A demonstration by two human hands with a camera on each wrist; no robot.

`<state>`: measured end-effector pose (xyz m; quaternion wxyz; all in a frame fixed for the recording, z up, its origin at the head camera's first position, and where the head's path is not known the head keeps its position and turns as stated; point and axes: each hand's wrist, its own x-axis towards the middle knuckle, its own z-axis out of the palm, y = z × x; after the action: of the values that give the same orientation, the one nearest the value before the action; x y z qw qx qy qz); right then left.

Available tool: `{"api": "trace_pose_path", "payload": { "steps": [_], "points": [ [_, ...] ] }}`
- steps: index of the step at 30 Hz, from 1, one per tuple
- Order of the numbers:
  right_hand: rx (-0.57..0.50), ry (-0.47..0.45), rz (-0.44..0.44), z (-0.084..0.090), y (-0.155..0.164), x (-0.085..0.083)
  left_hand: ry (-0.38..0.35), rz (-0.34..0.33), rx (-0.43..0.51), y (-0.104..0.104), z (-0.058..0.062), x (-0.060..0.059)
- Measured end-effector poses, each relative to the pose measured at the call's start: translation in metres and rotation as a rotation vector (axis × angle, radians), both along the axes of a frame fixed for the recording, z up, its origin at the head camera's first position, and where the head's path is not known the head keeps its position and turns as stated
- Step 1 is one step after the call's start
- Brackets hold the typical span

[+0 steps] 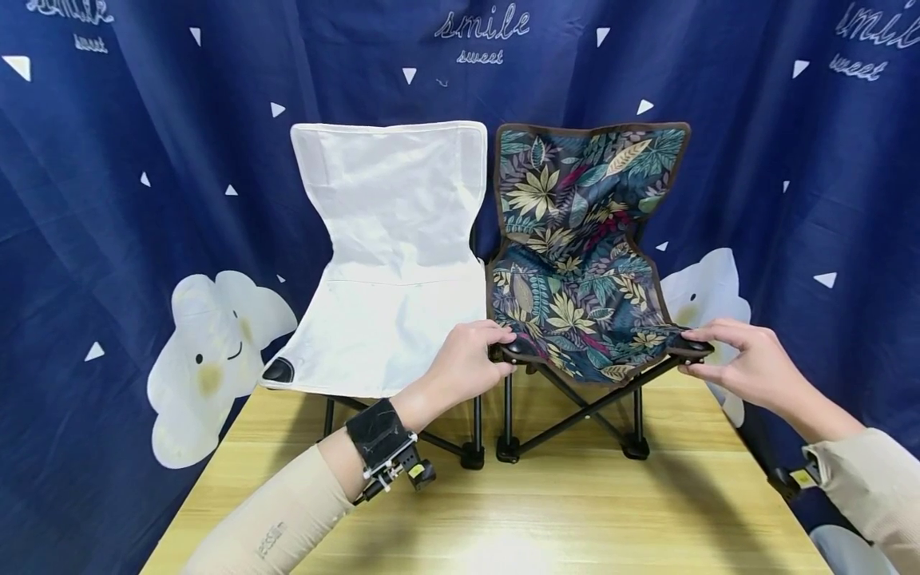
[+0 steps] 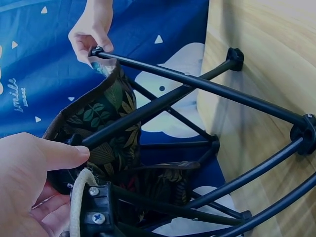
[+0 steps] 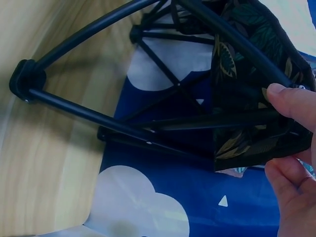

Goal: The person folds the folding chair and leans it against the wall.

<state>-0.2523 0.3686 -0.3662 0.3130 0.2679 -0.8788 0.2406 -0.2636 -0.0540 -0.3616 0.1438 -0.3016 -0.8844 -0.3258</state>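
Note:
Two small folding camp chairs stand side by side on a wooden table [image 1: 561,511]. The white chair [image 1: 388,263] is on the left and the leaf-patterned chair [image 1: 575,239] on the right. My left hand [image 1: 496,347] grips the leaf-patterned chair's front left seat corner, thumb on top. My right hand [image 1: 693,351] pinches its front right corner. From below, the left wrist view shows my left hand [image 2: 34,173] at the corner cap, the patterned fabric [image 2: 106,128] and the crossed black frame rods [image 2: 197,84]. My right hand [image 3: 289,143] holds the fabric edge [image 3: 247,59] between thumb and fingers.
A dark blue curtain [image 1: 144,200] with white clouds and triangles hangs close behind and beside the table. Both chairs' black feet rest near the table's far half. A black strap with a camera sits on my left wrist [image 1: 384,447].

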Motion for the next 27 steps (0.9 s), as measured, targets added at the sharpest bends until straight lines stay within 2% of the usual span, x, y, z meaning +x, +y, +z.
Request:
{"api": "trace_pose_path", "payload": {
  "steps": [6, 14, 27],
  "points": [
    [0.029, 0.042, 0.013, 0.006, -0.003, -0.002, 0.007, 0.006, 0.009, 0.002, 0.004, 0.0],
    [0.022, 0.013, -0.011, 0.009, -0.008, -0.002, 0.028, -0.001, 0.007, 0.003, 0.007, -0.002],
    [0.027, 0.023, -0.026, 0.023, -0.023, 0.002, 0.024, -0.025, -0.002, -0.002, 0.021, -0.01]
  ]
}}
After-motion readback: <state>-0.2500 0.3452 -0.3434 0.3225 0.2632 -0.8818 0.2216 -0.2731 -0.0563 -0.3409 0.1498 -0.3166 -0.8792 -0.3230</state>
